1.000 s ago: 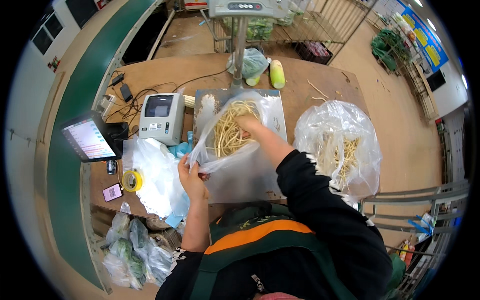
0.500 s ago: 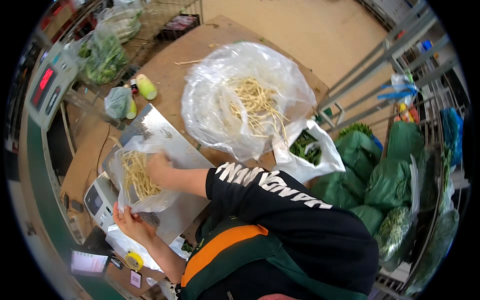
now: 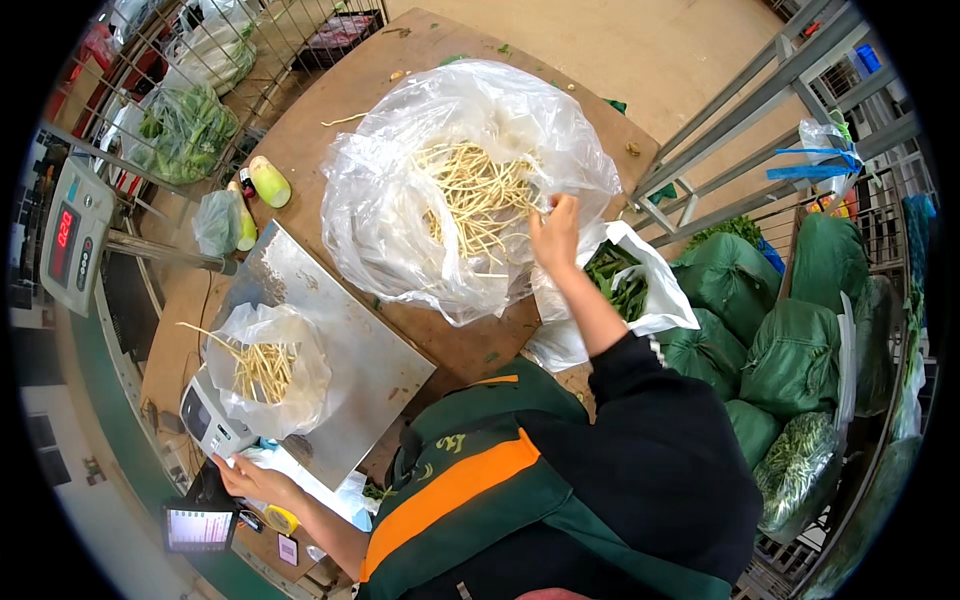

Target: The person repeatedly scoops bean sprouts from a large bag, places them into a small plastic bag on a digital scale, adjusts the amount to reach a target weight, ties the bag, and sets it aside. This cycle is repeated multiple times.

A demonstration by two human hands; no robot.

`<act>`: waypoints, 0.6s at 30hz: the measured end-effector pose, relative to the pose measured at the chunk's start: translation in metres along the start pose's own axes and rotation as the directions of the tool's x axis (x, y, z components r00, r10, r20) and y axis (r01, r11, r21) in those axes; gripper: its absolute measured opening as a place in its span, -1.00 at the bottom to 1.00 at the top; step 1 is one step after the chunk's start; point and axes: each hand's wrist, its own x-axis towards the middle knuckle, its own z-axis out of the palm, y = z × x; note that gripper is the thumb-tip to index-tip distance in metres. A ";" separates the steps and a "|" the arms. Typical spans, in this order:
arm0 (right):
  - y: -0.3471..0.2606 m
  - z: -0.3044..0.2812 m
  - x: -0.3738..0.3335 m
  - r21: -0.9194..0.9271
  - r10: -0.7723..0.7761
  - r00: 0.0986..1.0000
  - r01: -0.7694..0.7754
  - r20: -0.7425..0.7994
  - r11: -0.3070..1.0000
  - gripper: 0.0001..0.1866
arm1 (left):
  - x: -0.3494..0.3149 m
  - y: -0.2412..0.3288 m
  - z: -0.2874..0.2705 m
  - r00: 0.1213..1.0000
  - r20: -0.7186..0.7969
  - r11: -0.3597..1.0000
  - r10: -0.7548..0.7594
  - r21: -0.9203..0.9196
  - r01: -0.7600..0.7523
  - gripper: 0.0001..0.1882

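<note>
A large clear plastic bag (image 3: pixel 370 190) lies open on the table, holding a tangle of thin pale roots (image 3: pixel 475 200). My right hand (image 3: pixel 558 238) is at the right side of these roots, its fingers pinched together at the bag's inner edge; what they hold is too small to make out. On the metal scale plate (image 3: pixel 365 370), a smaller clear bag (image 3: pixel 315 375) holds more pale roots (image 3: pixel 265 370), one long strand sticking out. My left hand (image 3: pixel 258 482) is below this bag, fingers stretched out beside the lower corner of a white boxy device (image 3: pixel 210 418).
A scale display (image 3: pixel 72 240) stands on a post at left. Green-white gourds (image 3: pixel 270 182) and a bagged vegetable (image 3: pixel 215 222) lie behind the plate. A white bag of leafy greens (image 3: pixel 655 290) and green bundles (image 3: pixel 795 350) are at right. Yellow tape (image 3: pixel 282 518) lies near a small screen (image 3: pixel 195 530).
My right hand has moved from the small bag to the large bag's right side. My left hand has let go of the small bag and dropped lower. The small bag now rests on the plate.
</note>
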 end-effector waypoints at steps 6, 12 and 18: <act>0.099 0.038 0.033 -0.342 0.219 0.544 0.135 0.810 0.930 -0.57 | -0.019 0.093 0.002 0.922 0.243 0.913 0.302 -0.352 -0.206 -0.60; 0.057 0.012 0.100 -0.309 0.094 0.513 0.352 0.853 0.883 -0.74 | -0.062 0.167 0.024 0.795 0.385 0.817 0.469 -0.532 -0.224 -0.72; 0.054 0.034 0.044 -0.139 -0.090 0.495 0.407 0.864 0.903 -0.52 | -0.128 0.230 0.060 0.269 0.527 0.590 0.806 -0.750 -0.300 -0.67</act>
